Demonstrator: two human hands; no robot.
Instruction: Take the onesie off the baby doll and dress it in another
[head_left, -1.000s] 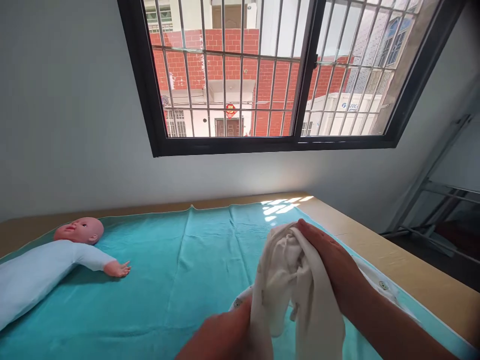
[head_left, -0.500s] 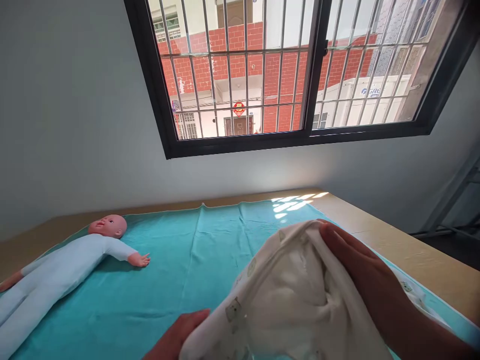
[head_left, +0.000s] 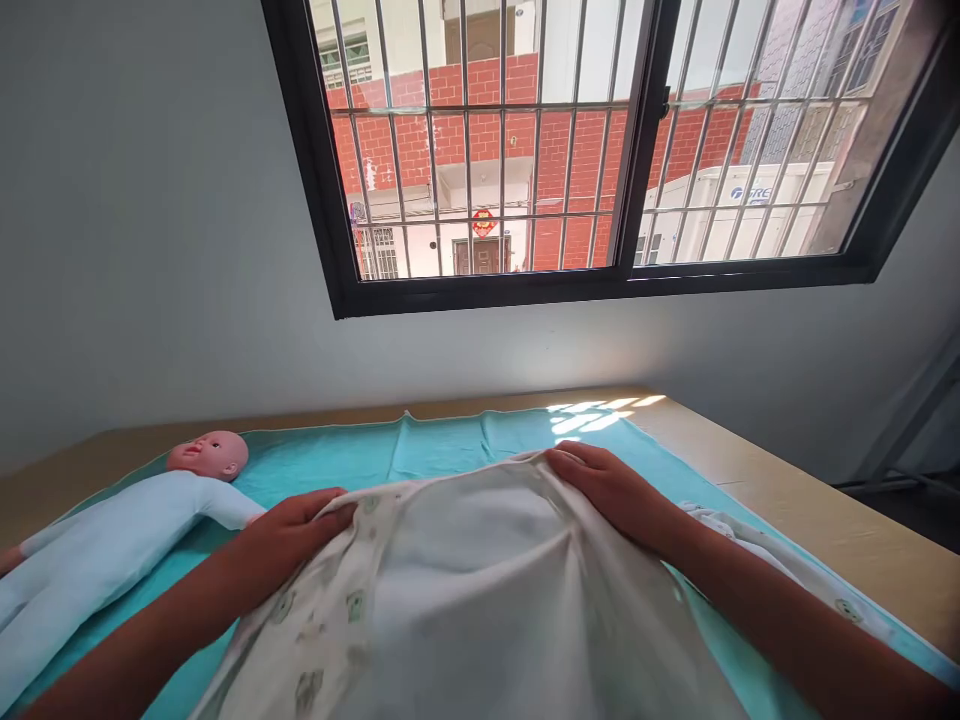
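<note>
A white baby garment with small animal prints along its left side is spread between my two hands, and its lower part runs out of view. My left hand grips its upper left edge, fingers closed on the fabric. At the upper right edge, my right hand pinches the cloth too. The fabric hangs in folds toward me, over a turquoise sheet. A baby doll in a pale one-piece suit lies on its back left of my left hand; my left hand and arm hide part of its near side.
Another white printed cloth lies along the sheet's right side, partly behind my right forearm. The sheet covers a wooden table set against a grey wall. Above stands a black-framed window with metal bars.
The garment has gone from bunched up to stretched out wide. My left hand has moved up and left to its upper edge, and my right hand has shifted left.
</note>
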